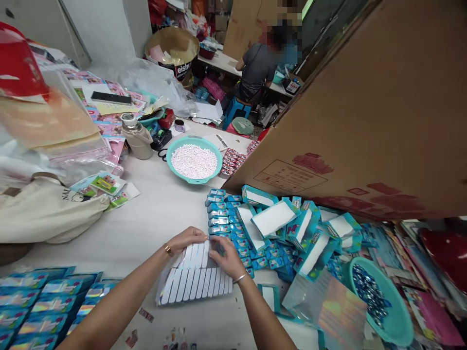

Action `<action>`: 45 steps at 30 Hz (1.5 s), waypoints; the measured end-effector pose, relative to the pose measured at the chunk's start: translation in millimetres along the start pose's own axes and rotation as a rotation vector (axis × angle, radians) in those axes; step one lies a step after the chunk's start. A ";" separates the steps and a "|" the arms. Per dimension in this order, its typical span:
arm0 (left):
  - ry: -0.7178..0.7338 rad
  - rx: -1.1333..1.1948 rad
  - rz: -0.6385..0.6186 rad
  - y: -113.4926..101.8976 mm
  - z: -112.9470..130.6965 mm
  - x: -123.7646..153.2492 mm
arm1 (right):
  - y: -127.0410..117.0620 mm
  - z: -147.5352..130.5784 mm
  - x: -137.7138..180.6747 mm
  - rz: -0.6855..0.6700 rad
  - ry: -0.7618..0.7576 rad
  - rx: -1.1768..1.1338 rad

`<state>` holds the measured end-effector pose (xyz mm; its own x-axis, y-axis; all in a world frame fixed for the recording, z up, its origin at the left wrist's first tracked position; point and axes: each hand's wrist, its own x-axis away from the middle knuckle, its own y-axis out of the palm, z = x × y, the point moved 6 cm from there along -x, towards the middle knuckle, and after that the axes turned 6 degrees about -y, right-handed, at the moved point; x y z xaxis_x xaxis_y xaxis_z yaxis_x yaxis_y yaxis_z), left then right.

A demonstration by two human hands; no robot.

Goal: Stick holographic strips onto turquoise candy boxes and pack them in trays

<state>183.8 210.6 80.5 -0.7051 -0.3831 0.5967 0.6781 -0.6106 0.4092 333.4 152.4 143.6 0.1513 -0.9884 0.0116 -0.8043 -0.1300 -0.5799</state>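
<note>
We see the sheet of pale strips (pixel 197 283) over the white table (pixel 160 204), between our two arms. Our left hand (pixel 189 238) pinches its upper edge; our right hand (pixel 226 256) curls beside it, but we cannot tell whether it grips a strip. The upper row shows a bare part at right, so we judge some strips are already off, while the lower row seems full. Farther right, blue cartons (pixel 275 217) lie heaped; at lower left, blue packs (pixel 47 305) stand in rows.
</note>
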 end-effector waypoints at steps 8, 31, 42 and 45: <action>0.006 -0.260 -0.200 64.1 20.3 53.9 | -16.8 -54.3 63.2 0.126 -0.089 0.077; -0.065 -0.093 -0.224 121.5 8.7 73.0 | -42.8 -110.6 134.3 0.426 -0.198 0.480; 0.292 -0.555 0.188 46.1 0.5 46.5 | -64.0 -80.3 68.0 0.416 0.078 -0.007; 0.323 -0.344 0.065 49.2 10.8 45.8 | -59.6 -58.4 35.5 0.411 0.127 -0.176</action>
<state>187.2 170.4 135.4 -0.7287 -0.5907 0.3465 0.6534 -0.7512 0.0936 353.1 120.5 226.1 -0.2633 -0.9610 -0.0848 -0.8697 0.2745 -0.4101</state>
